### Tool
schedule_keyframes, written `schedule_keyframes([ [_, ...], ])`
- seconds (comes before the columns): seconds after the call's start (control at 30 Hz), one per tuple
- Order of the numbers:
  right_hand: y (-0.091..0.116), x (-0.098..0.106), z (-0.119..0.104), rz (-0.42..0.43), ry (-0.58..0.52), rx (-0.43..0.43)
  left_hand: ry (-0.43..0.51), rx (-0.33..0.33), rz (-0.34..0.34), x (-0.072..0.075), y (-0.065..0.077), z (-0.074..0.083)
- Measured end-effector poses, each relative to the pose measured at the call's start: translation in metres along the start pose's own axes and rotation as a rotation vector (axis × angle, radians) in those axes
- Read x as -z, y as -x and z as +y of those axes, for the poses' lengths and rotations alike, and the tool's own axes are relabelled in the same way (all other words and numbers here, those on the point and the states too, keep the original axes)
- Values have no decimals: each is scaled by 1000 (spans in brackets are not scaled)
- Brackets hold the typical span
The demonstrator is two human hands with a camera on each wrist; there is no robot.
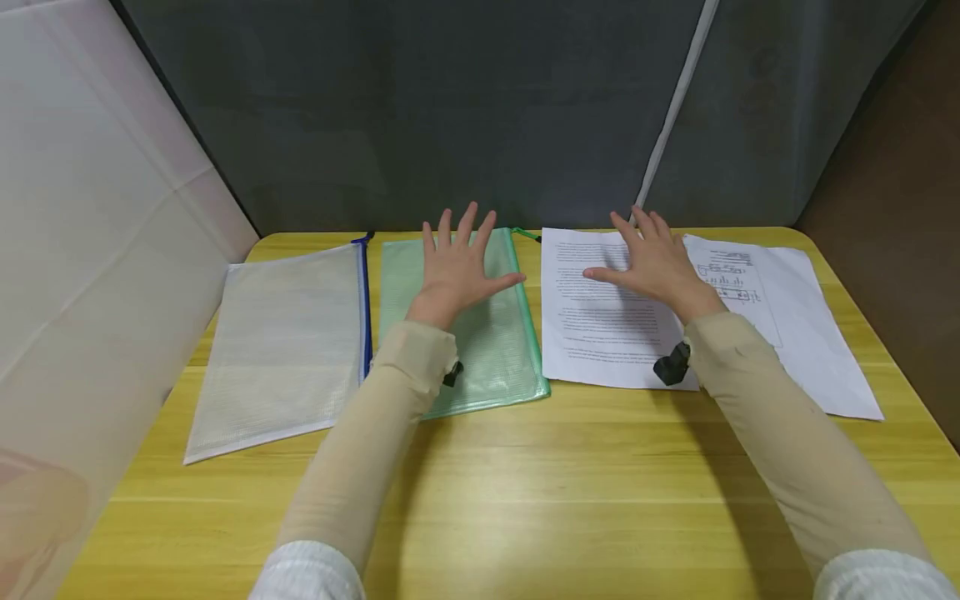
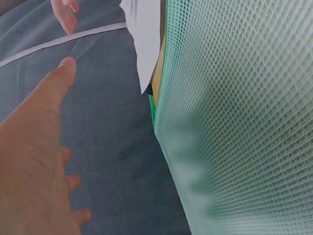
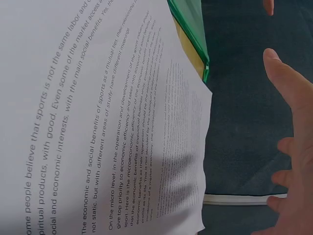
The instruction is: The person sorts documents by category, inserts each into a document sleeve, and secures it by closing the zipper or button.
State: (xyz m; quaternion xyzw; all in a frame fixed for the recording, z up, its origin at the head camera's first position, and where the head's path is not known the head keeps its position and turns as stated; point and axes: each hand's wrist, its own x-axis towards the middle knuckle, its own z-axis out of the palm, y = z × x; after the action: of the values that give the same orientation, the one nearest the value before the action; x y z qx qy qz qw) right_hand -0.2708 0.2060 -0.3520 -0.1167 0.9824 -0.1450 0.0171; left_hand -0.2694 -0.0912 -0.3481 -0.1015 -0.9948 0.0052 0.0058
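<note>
My left hand [image 1: 456, 271] hovers over the green mesh zip pouch [image 1: 491, 358], its fingers spread and nothing held. In the left wrist view the pouch's mesh [image 2: 244, 112] lies beside that hand, a gap between them. My right hand [image 1: 656, 265], fingers also spread wide and holding nothing, is above a printed text sheet [image 1: 592, 325]. Lines of print on this sheet [image 3: 98, 122] fill much of the right wrist view. A second sheet [image 1: 806, 333] with diagrams lies to its right, partly covered by the right hand and sleeve.
A white mesh zip pouch [image 1: 281, 350] with a blue zip lies at the left on the wooden table [image 1: 570, 492]. Dark grey cloth [image 1: 420, 108] hangs behind the table's far edge. A white sheet wall [image 1: 97, 208] stands at left, a brown panel [image 1: 900, 217] at right.
</note>
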Motion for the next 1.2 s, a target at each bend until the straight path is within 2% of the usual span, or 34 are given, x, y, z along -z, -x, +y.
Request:
schedule_keyframes([
  [0.43, 1, -5, 3, 7, -17, -4, 17, 13, -10, 1, 4, 2],
  [0.87, 4, -6, 6, -29, -63, -33, 43, 10, -23, -1, 4, 0],
  [1.2, 9, -8, 14, -61, -87, -51, 81, -2, 14, -1, 8, -8],
])
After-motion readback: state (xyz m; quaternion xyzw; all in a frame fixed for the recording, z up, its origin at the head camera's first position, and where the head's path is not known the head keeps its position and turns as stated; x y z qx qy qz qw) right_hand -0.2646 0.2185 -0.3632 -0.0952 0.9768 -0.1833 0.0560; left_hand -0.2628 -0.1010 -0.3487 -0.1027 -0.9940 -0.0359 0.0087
